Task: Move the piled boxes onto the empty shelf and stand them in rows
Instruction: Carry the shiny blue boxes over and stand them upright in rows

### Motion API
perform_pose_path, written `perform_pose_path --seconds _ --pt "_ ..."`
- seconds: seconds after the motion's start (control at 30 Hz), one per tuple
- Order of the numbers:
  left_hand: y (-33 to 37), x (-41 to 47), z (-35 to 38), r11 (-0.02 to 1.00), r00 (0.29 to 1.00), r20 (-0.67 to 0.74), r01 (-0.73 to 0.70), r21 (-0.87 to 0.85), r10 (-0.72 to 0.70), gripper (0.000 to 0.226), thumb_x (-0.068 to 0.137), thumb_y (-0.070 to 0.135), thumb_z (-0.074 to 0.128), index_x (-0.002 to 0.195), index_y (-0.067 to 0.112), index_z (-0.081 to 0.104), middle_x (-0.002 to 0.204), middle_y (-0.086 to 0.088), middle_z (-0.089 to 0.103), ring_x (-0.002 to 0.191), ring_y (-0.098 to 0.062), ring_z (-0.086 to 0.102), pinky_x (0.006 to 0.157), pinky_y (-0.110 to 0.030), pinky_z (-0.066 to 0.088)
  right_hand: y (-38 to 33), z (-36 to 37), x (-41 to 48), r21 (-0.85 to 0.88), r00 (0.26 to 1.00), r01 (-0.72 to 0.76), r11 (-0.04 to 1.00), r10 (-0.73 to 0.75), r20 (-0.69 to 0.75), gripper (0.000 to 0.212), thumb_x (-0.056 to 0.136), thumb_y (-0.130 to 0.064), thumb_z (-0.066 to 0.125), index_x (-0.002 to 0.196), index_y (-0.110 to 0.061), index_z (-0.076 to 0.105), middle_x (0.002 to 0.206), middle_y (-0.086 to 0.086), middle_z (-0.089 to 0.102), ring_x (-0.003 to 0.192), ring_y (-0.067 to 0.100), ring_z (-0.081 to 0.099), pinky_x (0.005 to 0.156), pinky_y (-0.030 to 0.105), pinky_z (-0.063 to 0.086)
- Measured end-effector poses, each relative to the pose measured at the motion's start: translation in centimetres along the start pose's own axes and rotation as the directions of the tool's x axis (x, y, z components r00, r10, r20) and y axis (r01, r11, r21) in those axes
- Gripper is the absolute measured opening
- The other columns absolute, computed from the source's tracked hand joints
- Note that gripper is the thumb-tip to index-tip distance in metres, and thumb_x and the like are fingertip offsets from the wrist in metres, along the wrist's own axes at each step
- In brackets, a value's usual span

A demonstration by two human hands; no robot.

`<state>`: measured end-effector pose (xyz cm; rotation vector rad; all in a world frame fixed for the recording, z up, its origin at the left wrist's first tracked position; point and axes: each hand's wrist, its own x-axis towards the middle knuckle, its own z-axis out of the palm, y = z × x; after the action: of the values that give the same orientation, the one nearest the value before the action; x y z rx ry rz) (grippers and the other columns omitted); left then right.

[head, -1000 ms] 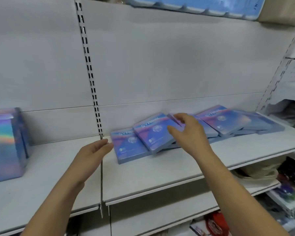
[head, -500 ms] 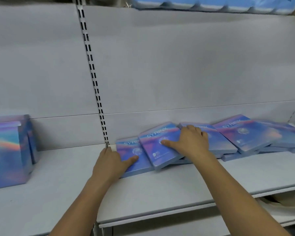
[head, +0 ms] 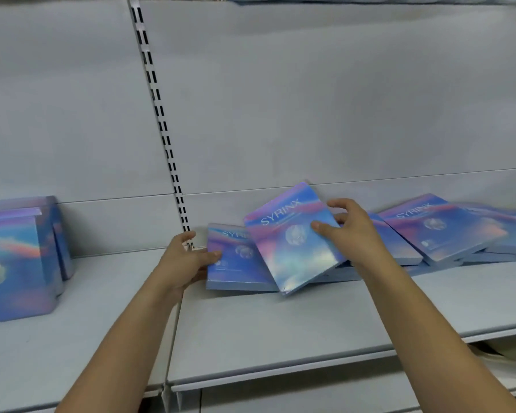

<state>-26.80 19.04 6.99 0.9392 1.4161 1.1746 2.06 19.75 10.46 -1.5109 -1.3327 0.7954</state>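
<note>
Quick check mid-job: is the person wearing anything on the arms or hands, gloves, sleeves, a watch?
Nothing worn shows. The left hand and right hand are bare, no gloves. The left forearm and right forearm are bare to the frame's lower edge: no sleeve, watch or wristband in view. No ring shows on the visible fingers.

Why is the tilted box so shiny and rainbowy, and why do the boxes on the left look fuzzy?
Head view: the tilted box in the right hand has a glossy face catching the light; the standing boxes at the left edge look blurred.
</note>
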Motion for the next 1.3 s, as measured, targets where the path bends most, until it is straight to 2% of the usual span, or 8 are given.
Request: perform_pose_path --seconds 0.17,0.5,0.67,0.8,0.93,1.1,1.2,1.3 --pt "1.0 -0.5 -2.7 0.996 0.983 0.162 0.091 0.003 -0.090 0.026 0.095 0.000 0.060 0.118 0.005 0.071 0.115 -0.015 0.076 0.083 -0.023 0.074 0.069 -0.030 0.064 0.7 -1.2 -0.2 0.221 0.999 0.033 0.975 -0.032 -0.010 0.025 0.088 -0.012 0.076 0.113 -0.012 0.073 0.103 0.002 0.078 0.096 0.025 0.074 0.090 0.042 0.059" --pt "-0.2 -4.4 -6.7 0.988 0.976 -0.153 -0.157 -0.004 0.155 0.031 0.098 0.019 0.064 0.127 0.016 0.054 0.088 0.000 0.079 0.068 -0.018 0.076 0.054 -0.033 0.059 0.8 1.7 -1.7 0.469 0.987 -0.073 0.880 -0.003 0.158 0.025 0.087 0.002 0.072 0.098 -0.018 0.064 0.086 0.000 0.078 0.063 0.010 0.074 0.051 0.023 0.056" --pt "-0.5 -6.9 -11.8 0.973 0.954 -0.200 -0.229 -0.014 0.222 0.034 0.091 0.007 0.070 0.124 0.009 0.063 0.094 -0.005 0.080 0.072 -0.016 0.077 0.057 -0.031 0.061 0.1 4.9 -3.2 0.521 0.978 -0.099 0.848 -0.012 0.207 0.032 0.087 0.002 0.071 0.115 -0.011 0.063 0.095 0.004 0.078 0.069 0.014 0.075 0.054 0.029 0.060" --pt "-0.8 -8.5 -15.7 0.960 0.930 -0.268 -0.274 -0.054 0.251 0.025 0.096 0.008 0.064 0.120 0.010 0.065 0.104 -0.009 0.078 0.073 -0.012 0.076 0.055 -0.025 0.059 -1.2 8.5 -4.8 0.567 0.971 -0.099 0.818 -0.045 0.234 0.027 0.088 0.006 0.066 0.109 -0.011 0.067 0.092 0.001 0.080 0.075 0.016 0.077 0.063 0.031 0.063" --pt "-1.2 -9.7 -20.6 0.947 0.923 -0.266 -0.310 -0.082 0.279 0.026 0.099 0.012 0.060 0.125 0.014 0.066 0.116 -0.008 0.076 0.097 -0.021 0.076 0.078 -0.032 0.058 -2.7 12.8 -7.0 0.581 0.968 -0.095 0.808 -0.060 0.242 0.028 0.088 0.004 0.067 0.112 -0.011 0.069 0.105 0.008 0.079 0.084 0.023 0.076 0.076 0.039 0.062" --pt "-1.8 -10.8 -28.1 0.926 0.915 -0.262 -0.350 -0.144 0.305 0.027 0.094 0.015 0.065 0.121 0.013 0.067 0.111 -0.005 0.078 0.090 -0.016 0.076 0.072 -0.025 0.062 -5.6 19.1 -10.8 0.601 0.978 -0.072 0.796 -0.061 0.198 0.059 0.059 -0.019 0.084 0.115 -0.012 0.068 0.105 0.006 0.079 0.084 0.021 0.076 0.070 0.034 0.062" --pt "-2.6 -10.8 -32.6 0.922 0.918 -0.243 -0.357 -0.153 0.315 0.038 0.083 0.028 0.071 0.117 0.012 0.067 0.112 -0.005 0.078 0.092 -0.014 0.075 0.073 -0.023 0.060 -6.6 23.7 -13.4 0.595 0.982 -0.064 0.801 -0.054 0.178 0.037 0.077 -0.005 0.077 0.112 -0.015 0.069 0.108 0.008 0.078 0.087 0.023 0.076 0.072 0.036 0.061" --pt "-3.3 -11.1 -36.1 0.928 0.928 -0.200 -0.344 -0.144 0.313 0.018 0.094 0.017 0.064 0.111 0.021 0.068 0.106 0.007 0.079 0.093 -0.006 0.074 0.071 -0.014 0.056 -7.8 28.3 -16.1 0.573 0.984 -0.092 0.814 -0.012 0.176 0.034 0.084 0.003 0.071 0.113 -0.016 0.069 0.105 0.006 0.079 0.087 0.022 0.076 0.069 0.033 0.062"
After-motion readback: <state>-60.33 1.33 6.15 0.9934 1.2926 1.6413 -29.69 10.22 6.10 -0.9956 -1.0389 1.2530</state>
